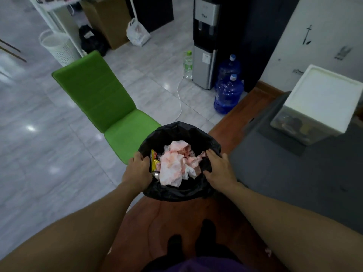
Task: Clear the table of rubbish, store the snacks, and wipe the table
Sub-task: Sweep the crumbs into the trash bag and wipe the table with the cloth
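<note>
- We take the black plastic bin bag (177,193) as our landmark. It stands open-mouthed on the reddish-brown wooden floor (176,213), just ahead of two dark-clad feet (208,230).
- Beyond and to the left of the bag we see pale grey marble floor tiles (49,154).
- To the right of the bag lies a dark grey flat surface (294,173), and on its far end stands a white square-topped box (324,95).
- Just behind and left of the bag is a bright green padded chair (98,91), its seat edge near the bag's rim.
- Well behind the bag stands a black and silver water dispenser (205,46), with two blue plastic water jugs (227,95) beside it.
- Inside the bag we see crumpled white paper tissues stained pink (176,163), filling the middle of its mouth.
- The left hand (138,169) grips the bag's left rim, fingers curled over the edge.
- The right hand (218,169) grips the bag's right rim, thumb and fingers pinching the plastic.
- Inside the bag, between the tissues and the left hand, a small yellow snack wrapper (155,163) shows.
</note>
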Action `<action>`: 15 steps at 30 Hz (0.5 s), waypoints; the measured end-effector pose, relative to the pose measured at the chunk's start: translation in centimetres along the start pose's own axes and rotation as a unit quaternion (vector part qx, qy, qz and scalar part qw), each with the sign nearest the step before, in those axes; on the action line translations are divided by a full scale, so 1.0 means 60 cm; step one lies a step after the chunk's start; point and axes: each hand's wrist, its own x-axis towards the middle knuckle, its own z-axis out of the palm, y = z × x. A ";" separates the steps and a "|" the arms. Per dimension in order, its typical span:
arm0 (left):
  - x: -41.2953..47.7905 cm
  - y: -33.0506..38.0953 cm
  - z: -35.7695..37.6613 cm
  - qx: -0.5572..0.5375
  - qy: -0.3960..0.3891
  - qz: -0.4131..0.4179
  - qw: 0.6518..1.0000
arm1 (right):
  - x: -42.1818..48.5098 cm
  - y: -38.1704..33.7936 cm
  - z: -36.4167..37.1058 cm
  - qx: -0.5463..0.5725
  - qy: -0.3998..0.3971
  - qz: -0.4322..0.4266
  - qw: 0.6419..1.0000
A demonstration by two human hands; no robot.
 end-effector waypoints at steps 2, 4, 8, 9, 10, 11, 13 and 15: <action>-0.011 -0.006 0.008 0.019 -0.016 0.010 1.000 | -0.031 -0.004 0.016 0.010 0.000 0.024 1.000; -0.021 -0.014 0.020 0.030 -0.024 0.033 0.999 | -0.066 -0.005 0.033 0.022 0.000 0.054 0.998; -0.034 -0.017 0.049 0.025 -0.045 0.099 0.994 | -0.141 0.005 0.062 0.028 0.021 0.100 0.994; -0.038 -0.012 0.054 0.024 -0.055 0.111 0.992 | -0.160 0.009 0.068 0.032 0.028 0.114 0.993; -0.042 -0.004 0.059 0.023 -0.063 0.121 0.990 | -0.180 0.014 0.074 0.039 0.035 0.128 0.990; -0.045 0.004 0.063 0.022 -0.070 0.129 0.989 | -0.200 0.019 0.080 0.045 0.044 0.143 0.988; -0.049 0.023 0.072 0.015 -0.083 0.152 0.985 | -0.241 0.031 0.092 0.056 0.060 0.177 0.981; -0.050 0.045 0.083 0.010 -0.096 0.181 0.979 | -0.281 0.045 0.100 0.061 0.074 0.208 0.973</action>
